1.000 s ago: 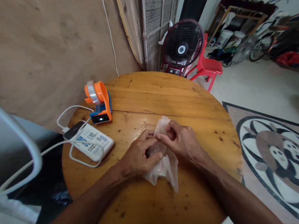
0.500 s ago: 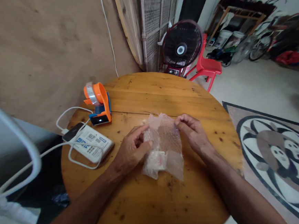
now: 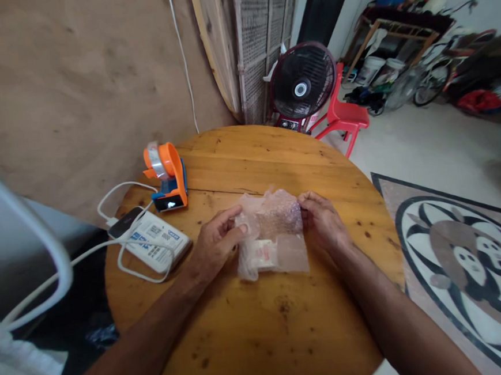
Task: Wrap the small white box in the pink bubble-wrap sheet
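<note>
A sheet of clear bubble wrap (image 3: 279, 217) is spread between my hands over the wooden table (image 3: 262, 337). Inside or beneath its near left part lies a small cream-coloured packet (image 3: 265, 253) with reddish print; the film blurs its details. My left hand (image 3: 219, 233) pinches the left edge of the wrap between thumb and fingers. At the upper right corner, my right hand (image 3: 322, 216) grips the other edge, its fingertips partly hidden by the curled hand.
An orange and blue tape dispenser (image 3: 167, 174) stands at the back left. Nearer lies a white power bank (image 3: 157, 241) with looped white cables. Behind the table are a fan (image 3: 303, 85) and a red chair (image 3: 346, 116).
The near edge of the bubble wrap has drawn up away from me and lies straighter. Both hands keep hold of its sides, the left one slightly farther left.
</note>
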Available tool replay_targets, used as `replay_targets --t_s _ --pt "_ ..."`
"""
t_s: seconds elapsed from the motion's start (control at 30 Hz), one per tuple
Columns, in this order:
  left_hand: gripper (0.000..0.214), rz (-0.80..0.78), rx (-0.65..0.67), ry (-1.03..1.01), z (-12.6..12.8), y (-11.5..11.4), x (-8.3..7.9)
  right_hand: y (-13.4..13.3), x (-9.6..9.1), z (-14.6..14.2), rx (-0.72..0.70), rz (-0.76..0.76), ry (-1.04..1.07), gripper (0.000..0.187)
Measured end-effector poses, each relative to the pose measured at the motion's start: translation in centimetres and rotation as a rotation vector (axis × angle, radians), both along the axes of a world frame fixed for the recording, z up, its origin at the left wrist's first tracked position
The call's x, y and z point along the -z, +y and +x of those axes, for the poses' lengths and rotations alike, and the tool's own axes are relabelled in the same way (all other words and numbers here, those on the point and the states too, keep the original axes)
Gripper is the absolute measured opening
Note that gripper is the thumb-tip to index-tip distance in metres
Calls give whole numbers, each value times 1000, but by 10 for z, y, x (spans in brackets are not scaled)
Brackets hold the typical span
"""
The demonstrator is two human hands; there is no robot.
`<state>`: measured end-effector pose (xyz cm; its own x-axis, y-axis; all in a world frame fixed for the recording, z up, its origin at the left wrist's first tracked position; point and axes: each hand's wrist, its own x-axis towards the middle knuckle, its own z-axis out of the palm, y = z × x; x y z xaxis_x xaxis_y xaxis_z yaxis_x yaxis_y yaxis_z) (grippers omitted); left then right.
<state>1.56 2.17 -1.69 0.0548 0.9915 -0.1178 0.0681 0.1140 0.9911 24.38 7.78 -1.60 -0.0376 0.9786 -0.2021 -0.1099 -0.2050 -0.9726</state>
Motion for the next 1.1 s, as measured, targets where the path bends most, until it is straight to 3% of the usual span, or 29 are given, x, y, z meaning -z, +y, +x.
replay_targets --t_s 0.1,0.2,0.37,0.53,0.67,0.77,0.9,1.0,1.1 --pt "58 28 2 68 0 0 2 -1 -5 1 -39 4 -41 23" --pt "53 73 19 105 0 -2 0 -2 -8 -1 -62 195 -146 25" --pt "44 284 84 235 1 -9 -11 -5 -7 -8 -83 435 -387 52" --pt "39 565 111 432 2 -15 -19 -11 -12 -7 48 587 -452 32" --pt "41 632 130 469 2 -14 -15 -21 -22 -3 72 765 -567 18" --pt "45 644 138 486 2 -14 -11 -31 -27 -7 5 886 -702 35" --pt "52 631 136 496 3 -16 -7 -40 -28 -17 30 937 -870 53" --pt "55 643 160 492 3 -17 -6 -37 -26 -18 85 912 -954 41" --pt "57 676 180 486 3 -18 -6 -31 -24 -15 84 887 -878 13"
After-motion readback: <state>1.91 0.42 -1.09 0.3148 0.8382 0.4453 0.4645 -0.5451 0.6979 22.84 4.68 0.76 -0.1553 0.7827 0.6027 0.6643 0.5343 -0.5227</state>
